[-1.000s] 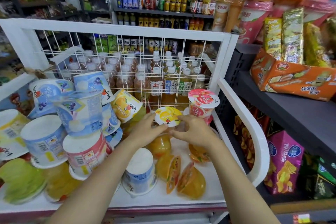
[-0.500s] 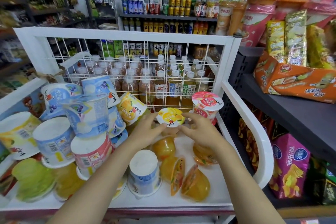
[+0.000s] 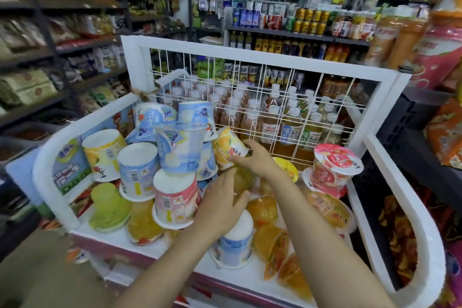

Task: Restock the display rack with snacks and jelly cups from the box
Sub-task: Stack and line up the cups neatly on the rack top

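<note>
Crowded shop aisle, evenly lit

Dark metal shelving [image 3: 62, 47] lines the left wall, packed with packets; a back shelf [image 3: 300, 35] carries cans and bottles; a black shelf [image 3: 422, 157] stands at right; brownish floor [image 3: 37, 270] lies lower left.

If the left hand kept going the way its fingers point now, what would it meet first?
Most likely the clear yellow jelly cup just past the left hand, whose fingers point up and right toward it. They may already touch; depth is unclear. The right hand lies beyond.

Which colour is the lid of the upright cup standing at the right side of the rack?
Pink and red, with white print; the head view shows the lid.
</note>
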`<state>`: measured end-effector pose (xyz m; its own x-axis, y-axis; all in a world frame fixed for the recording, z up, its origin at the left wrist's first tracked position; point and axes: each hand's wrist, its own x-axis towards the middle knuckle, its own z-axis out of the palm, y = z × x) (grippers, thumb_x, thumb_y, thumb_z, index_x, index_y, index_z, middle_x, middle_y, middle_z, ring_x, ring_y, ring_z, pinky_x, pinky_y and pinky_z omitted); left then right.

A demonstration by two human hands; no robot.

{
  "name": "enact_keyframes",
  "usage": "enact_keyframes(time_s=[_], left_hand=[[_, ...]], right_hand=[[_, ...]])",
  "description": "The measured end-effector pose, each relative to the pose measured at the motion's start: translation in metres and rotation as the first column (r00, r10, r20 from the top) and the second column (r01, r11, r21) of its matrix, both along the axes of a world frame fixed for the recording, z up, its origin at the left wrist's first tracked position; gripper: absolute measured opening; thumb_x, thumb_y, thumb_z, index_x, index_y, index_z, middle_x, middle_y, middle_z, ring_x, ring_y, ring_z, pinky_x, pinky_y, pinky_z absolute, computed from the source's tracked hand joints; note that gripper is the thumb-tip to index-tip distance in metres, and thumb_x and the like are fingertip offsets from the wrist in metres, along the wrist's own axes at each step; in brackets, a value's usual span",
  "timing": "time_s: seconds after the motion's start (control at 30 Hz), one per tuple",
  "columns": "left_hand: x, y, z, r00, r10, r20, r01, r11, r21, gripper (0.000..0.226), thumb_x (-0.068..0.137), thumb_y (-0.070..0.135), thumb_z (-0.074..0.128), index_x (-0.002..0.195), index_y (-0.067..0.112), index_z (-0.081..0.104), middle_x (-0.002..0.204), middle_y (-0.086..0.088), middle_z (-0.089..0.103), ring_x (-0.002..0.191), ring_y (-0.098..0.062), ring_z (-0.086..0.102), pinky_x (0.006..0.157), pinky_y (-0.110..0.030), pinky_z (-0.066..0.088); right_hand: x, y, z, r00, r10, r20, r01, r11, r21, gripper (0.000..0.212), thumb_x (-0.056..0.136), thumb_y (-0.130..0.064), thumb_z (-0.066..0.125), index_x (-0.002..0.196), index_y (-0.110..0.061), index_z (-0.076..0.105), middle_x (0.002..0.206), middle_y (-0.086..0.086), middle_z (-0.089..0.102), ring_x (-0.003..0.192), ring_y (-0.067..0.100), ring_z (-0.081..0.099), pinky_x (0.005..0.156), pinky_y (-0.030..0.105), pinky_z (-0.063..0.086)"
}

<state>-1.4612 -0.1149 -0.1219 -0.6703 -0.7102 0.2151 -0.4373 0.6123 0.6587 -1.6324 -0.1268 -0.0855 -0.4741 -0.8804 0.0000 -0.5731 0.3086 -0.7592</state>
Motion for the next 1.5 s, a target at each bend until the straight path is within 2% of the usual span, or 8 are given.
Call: enact_keyframes(time_s=[0.17,0.4,0.57,0.7,0.87,1.0,1.23,1.5], left_hand=[[-0.002,0.001,-0.002,0.999,0.047,0.002,-0.047,0.999,0.018,0.072,0.097,0.047,0.05,0.156,0.02,0.018,0.151,-0.002,0.041,0.136,-0.021,0.042,0.108,-0.043,0.041],[0.0,0.004,0.004,0.997,0.057,-0.058,-0.052,0.995,0.087,0.068,0.098,0.043,0.053,0.155,0.026,0.02,0.151,0.004,0.041,0.136,-0.015,0.041,0.108,-0.038,0.04],[0.001,0.002,0.005,0.997,0.029,-0.075,-0.02,0.993,0.115,0.071,0.098,0.043,0.053,0.156,0.026,0.016,0.155,0.004,0.036,0.14,-0.013,0.037,0.111,-0.037,0.037],[0.001,0.0,0.007,0.995,0.016,-0.101,-0.001,0.99,0.143,0.068,0.099,0.04,0.053,0.155,0.024,0.018,0.156,0.001,0.033,0.141,-0.012,0.034,0.111,-0.033,0.036],[0.003,0.001,0.009,0.985,0.022,-0.17,0.015,0.977,0.214,0.07,0.098,0.035,0.056,0.155,0.024,0.016,0.155,0.005,0.029,0.142,-0.011,0.03,0.107,-0.025,0.031],[0.0,-0.003,0.013,0.968,0.065,-0.242,0.022,0.939,0.343,0.076,0.097,0.034,0.058,0.157,0.026,0.011,0.159,0.005,0.025,0.142,-0.009,0.028,0.117,-0.036,0.031],[-0.006,-0.008,0.011,0.956,0.127,-0.266,-0.002,0.904,0.427,0.079,0.097,0.031,0.06,0.158,0.027,0.01,0.158,0.005,0.027,0.143,-0.009,0.028,0.116,-0.033,0.031],[-0.006,-0.011,0.008,0.94,0.116,-0.321,0.048,0.886,0.461,0.085,0.092,0.032,0.064,0.157,0.031,0.009,0.158,0.008,0.029,0.143,-0.008,0.03,0.113,-0.031,0.033]], right_hand=[[-0.006,-0.019,-0.005,0.999,0.048,-0.005,-0.048,0.997,0.066,0.075,0.071,-0.052,0.083,0.13,-0.017,0.051,0.12,0.003,0.059,0.104,0.02,0.058,0.082,0.033,0.047],[-0.003,-0.011,0.0,0.993,0.035,-0.112,-0.033,0.999,0.014,0.078,0.068,-0.048,0.086,0.13,-0.017,0.051,0.113,-0.004,0.054,0.098,0.017,0.053,0.083,0.032,0.046],[-0.016,0.013,0.013,0.966,-0.248,0.069,0.257,0.933,-0.251,0.004,0.089,-0.015,0.066,0.09,-0.017,0.069,0.096,-0.001,0.069,0.087,0.019,0.062,0.071,0.027,0.046],[-0.025,0.027,0.032,0.994,-0.113,0.011,0.112,0.967,-0.229,0.011,0.089,-0.015,0.068,0.099,-0.016,0.071,0.098,-0.001,0.069,0.091,0.013,0.063,0.071,0.019,0.051],[-0.015,0.002,0.008,0.996,0.072,-0.046,-0.071,0.997,0.004,0.065,0.081,-0.043,0.078,0.133,-0.013,0.055,0.119,-0.004,0.055,0.107,0.016,0.054,0.083,0.027,0.043],[-0.02,-0.018,0.002,0.985,0.087,-0.15,-0.069,0.99,0.122,0.087,0.075,-0.052,0.08,0.144,-0.014,0.043,0.135,0.002,0.052,0.118,0.022,0.052,0.091,0.031,0.043],[-0.022,-0.033,-0.005,0.957,0.086,-0.278,-0.051,0.99,0.129,0.069,0.064,-0.067,0.079,0.109,-0.018,0.059,0.104,0.0,0.061,0.097,0.021,0.056,0.073,0.03,0.042],[-0.018,0.003,0.019,0.996,0.037,-0.083,-0.036,0.999,0.004,0.052,0.069,-0.05,0.085,0.102,-0.017,0.062,0.091,-0.002,0.063,0.083,0.017,0.06,0.063,0.026,0.042]])
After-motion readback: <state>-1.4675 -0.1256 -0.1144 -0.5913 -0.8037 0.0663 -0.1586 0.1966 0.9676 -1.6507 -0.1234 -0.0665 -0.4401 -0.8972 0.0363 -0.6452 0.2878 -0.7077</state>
